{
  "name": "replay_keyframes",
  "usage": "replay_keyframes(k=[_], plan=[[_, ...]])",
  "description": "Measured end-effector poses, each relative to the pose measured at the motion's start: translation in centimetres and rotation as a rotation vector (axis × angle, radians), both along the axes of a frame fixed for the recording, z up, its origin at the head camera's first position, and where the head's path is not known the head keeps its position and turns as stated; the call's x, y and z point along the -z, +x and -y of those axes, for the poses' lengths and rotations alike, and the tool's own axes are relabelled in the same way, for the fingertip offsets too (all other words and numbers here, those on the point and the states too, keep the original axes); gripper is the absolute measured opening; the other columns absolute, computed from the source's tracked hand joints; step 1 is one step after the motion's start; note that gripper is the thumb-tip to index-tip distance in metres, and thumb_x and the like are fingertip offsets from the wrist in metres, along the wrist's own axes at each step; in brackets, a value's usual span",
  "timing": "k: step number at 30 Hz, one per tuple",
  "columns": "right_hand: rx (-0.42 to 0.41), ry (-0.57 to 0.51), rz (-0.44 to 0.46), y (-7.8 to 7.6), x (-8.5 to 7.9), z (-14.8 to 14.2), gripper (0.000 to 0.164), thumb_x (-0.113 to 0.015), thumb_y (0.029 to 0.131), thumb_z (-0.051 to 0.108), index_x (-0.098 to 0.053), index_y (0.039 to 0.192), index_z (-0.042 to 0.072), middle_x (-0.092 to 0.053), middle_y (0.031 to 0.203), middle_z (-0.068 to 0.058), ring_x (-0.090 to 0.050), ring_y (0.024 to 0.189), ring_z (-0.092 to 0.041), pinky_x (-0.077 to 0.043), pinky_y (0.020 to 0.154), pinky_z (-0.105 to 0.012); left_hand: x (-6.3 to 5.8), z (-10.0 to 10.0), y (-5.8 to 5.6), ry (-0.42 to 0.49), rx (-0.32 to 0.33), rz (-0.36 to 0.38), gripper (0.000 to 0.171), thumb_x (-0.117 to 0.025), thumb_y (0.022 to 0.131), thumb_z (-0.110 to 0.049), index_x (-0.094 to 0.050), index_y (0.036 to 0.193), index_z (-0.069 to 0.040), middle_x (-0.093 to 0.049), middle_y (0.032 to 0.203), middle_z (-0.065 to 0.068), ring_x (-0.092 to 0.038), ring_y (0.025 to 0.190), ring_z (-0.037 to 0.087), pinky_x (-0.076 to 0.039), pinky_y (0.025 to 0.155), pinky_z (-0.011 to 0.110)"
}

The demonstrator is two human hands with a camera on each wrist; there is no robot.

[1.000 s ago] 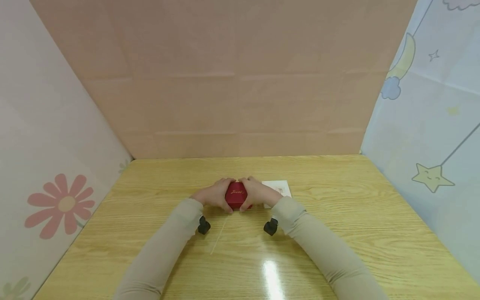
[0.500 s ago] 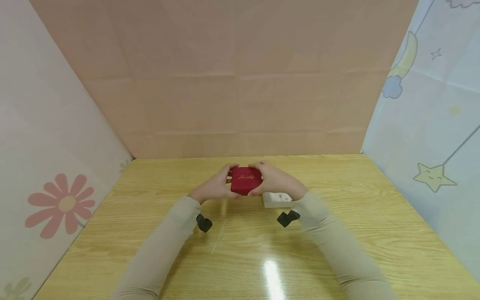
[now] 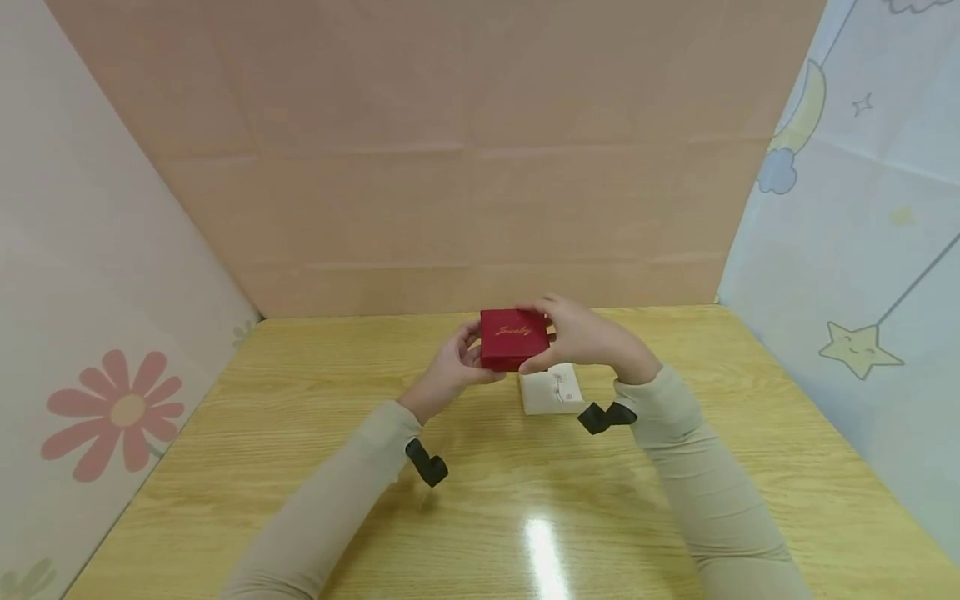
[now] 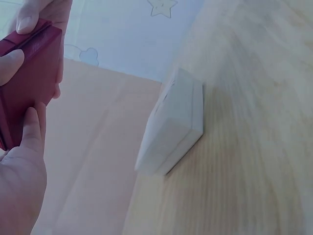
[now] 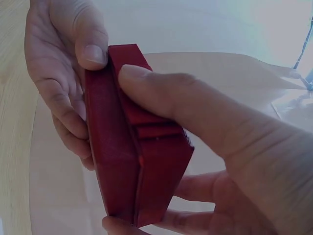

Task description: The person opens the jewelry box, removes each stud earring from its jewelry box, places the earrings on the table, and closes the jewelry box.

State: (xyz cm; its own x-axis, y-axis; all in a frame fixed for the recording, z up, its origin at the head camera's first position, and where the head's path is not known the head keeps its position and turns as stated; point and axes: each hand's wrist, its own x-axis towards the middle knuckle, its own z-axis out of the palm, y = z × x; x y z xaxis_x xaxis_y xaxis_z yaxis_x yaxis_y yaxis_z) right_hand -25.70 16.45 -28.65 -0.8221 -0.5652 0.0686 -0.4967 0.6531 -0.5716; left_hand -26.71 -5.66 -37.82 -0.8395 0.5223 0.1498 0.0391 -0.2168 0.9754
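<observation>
A red jewelry box [image 3: 513, 335] with gold lettering on its lid is held up over the table between both hands. My left hand [image 3: 452, 372] grips its left side, thumb along the near edge and fingers behind and beneath. From the other side my right hand [image 3: 588, 335] holds the right end, its thumb at the front corner and fingers at the far edge. Close up in the right wrist view, the red box [image 5: 115, 137] looks shut, a seam running between lid and base. Both thumbs press near that seam.
A white box [image 3: 551, 393] with a small line drawing on top lies on the wooden table [image 3: 480, 500], just below and beyond the right wrist. Behind the table stands a pinkish backdrop [image 3: 465, 208], with patterned sheets at both sides.
Both hands have lifted the red box off the table and carried it up and to the right. More of the white box shows. A thin pale line on the table is no longer visible.
</observation>
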Motion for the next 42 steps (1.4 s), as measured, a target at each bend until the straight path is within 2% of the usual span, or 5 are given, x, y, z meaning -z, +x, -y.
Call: replay_keyframes(k=[10,17,26,32,42], plan=[[-0.028,0.068,-0.005,0.2,0.0,0.0,0.085,-0.083,0.074,0.031,-0.042,0.142,0.002,-0.050,0.131,-0.012,-0.051,0.113,-0.028,-0.048,0.093,-0.046,0.4,-0.5,0.3,0.024,-0.024,0.028,0.074,-0.059,0.084,0.018,-0.026,0.146,-0.005,-0.038,0.140,0.013,-0.047,0.126,0.025,-0.051,0.091,0.028],[-0.097,0.127,-0.035,0.3,-0.4,0.5,0.074,-0.082,0.076,0.028,-0.049,0.142,0.016,-0.050,0.132,-0.011,-0.053,0.110,-0.027,-0.049,0.089,-0.042,0.5,-0.4,0.3,0.016,0.010,0.034,0.075,-0.058,0.084,0.018,-0.025,0.147,-0.006,-0.036,0.143,0.013,-0.044,0.131,0.030,-0.051,0.091,0.029],[-0.161,0.252,-0.027,0.0,-0.9,1.5,0.075,-0.083,0.072,0.022,-0.052,0.140,0.027,-0.050,0.129,-0.009,-0.053,0.106,-0.025,-0.049,0.087,-0.040,0.7,-0.4,0.5,-0.038,0.036,0.051,0.071,-0.060,0.086,0.014,-0.027,0.145,-0.008,-0.036,0.146,0.013,-0.046,0.130,0.030,-0.051,0.093,0.035],[-0.174,0.325,0.008,0.0,-1.3,2.0,0.073,-0.084,0.072,0.021,-0.053,0.138,0.027,-0.050,0.119,-0.009,-0.053,0.104,-0.025,-0.051,0.083,-0.039,0.9,-0.5,0.6,-0.054,0.039,0.058,0.071,-0.060,0.086,0.014,-0.027,0.144,-0.008,-0.036,0.145,0.014,-0.049,0.128,0.029,-0.051,0.093,0.036],[-0.195,0.286,-0.028,-0.2,-1.4,2.0,0.072,-0.086,0.069,0.018,-0.056,0.134,0.023,-0.052,0.116,-0.009,-0.053,0.104,-0.025,-0.051,0.083,-0.040,1.2,-0.5,0.4,-0.057,0.013,0.067,0.072,-0.062,0.085,0.013,-0.028,0.145,-0.009,-0.036,0.147,0.012,-0.046,0.132,0.030,-0.050,0.094,0.034]])
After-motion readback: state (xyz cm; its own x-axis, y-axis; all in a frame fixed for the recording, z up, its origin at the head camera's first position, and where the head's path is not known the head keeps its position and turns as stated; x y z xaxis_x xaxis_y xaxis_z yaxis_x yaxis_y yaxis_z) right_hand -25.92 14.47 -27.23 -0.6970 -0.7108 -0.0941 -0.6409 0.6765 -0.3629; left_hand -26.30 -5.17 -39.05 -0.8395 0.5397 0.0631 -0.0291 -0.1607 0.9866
